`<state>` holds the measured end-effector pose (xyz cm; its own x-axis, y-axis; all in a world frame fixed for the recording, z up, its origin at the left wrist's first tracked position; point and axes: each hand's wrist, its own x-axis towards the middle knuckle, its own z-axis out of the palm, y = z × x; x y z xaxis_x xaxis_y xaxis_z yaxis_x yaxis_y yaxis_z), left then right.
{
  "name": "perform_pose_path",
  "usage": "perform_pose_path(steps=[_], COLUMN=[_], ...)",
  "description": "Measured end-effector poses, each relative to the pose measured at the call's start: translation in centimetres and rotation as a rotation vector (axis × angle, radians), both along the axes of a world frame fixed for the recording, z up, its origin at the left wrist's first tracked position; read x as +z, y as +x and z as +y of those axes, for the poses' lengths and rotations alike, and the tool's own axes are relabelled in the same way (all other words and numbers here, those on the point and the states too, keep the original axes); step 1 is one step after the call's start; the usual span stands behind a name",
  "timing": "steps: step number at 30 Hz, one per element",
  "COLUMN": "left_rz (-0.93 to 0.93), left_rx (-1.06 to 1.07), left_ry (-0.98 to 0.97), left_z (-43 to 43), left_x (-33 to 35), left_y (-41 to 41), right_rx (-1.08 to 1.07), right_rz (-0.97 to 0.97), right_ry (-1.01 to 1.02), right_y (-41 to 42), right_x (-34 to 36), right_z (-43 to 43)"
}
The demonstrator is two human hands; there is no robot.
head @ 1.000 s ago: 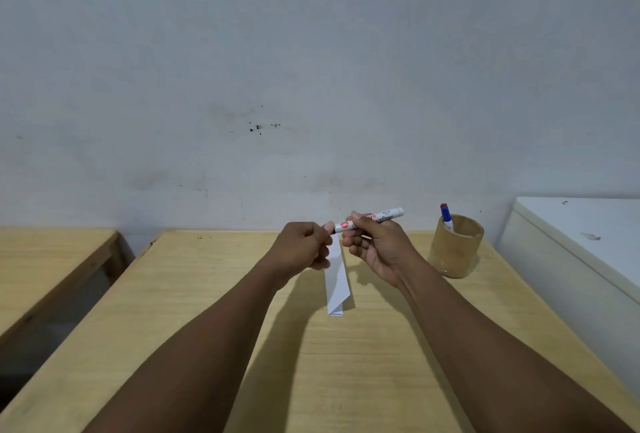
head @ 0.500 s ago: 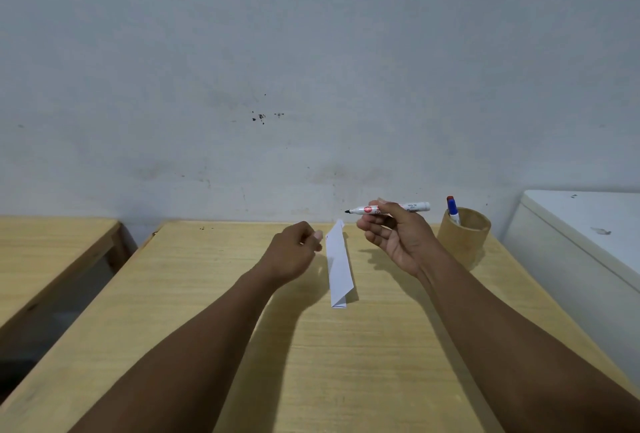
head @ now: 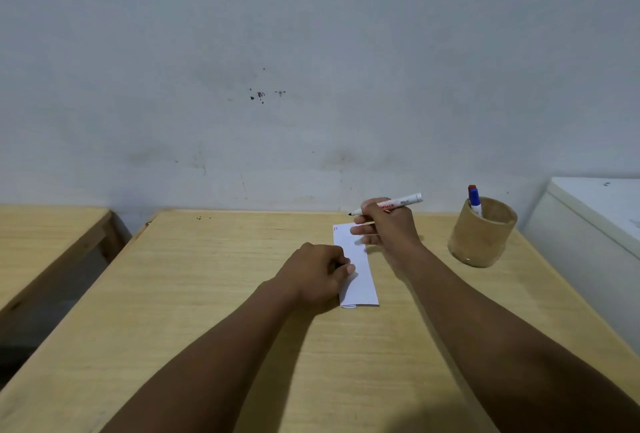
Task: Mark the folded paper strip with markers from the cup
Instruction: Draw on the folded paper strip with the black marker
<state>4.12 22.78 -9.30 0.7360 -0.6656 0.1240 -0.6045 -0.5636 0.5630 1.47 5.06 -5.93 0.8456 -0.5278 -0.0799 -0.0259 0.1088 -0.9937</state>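
A white folded paper strip [head: 358, 259] lies flat on the wooden table [head: 207, 294], with a tiny red mark at its far left corner. My left hand [head: 317, 273] is curled into a fist and its thumb presses the strip's left edge down. Over the strip's far end, my right hand [head: 388, 230] grips a white marker with a red label [head: 398, 203], uncapped, its dark tip pointing left just above the paper. To the right stands a brown cup [head: 483, 235] holding a blue-capped marker [head: 475, 200], with a red cap showing behind it.
A white cabinet [head: 595, 218] stands close against the table's right side, just past the cup. A second wooden table [head: 45, 242] sits to the left across a narrow gap. A grey wall runs along the table's far edge.
The strip, which stood tilted on edge, now lies flat. My left hand has come down onto it. My right hand has lowered the uncapped marker toward the strip's far end.
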Motion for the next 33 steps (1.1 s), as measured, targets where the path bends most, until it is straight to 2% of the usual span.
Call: perform_pose_path(steps=[5,9,33], left_rz=[0.136,0.16,0.25], left_rx=[0.031,0.027,0.053], left_ry=[-0.024,-0.036,-0.081], left_z=[0.1,-0.1,-0.2], left_x=[0.4,1.0,1.2], left_y=[0.7,1.5,1.8], right_rx=[-0.023,-0.044,-0.034], right_rz=[0.039,0.062,0.102], right_ry=[-0.122,-0.229,-0.347], right_y=[2.6,3.4,3.9], right_x=[-2.3,-3.2,-4.1], right_z=[0.0,-0.2,-0.6])
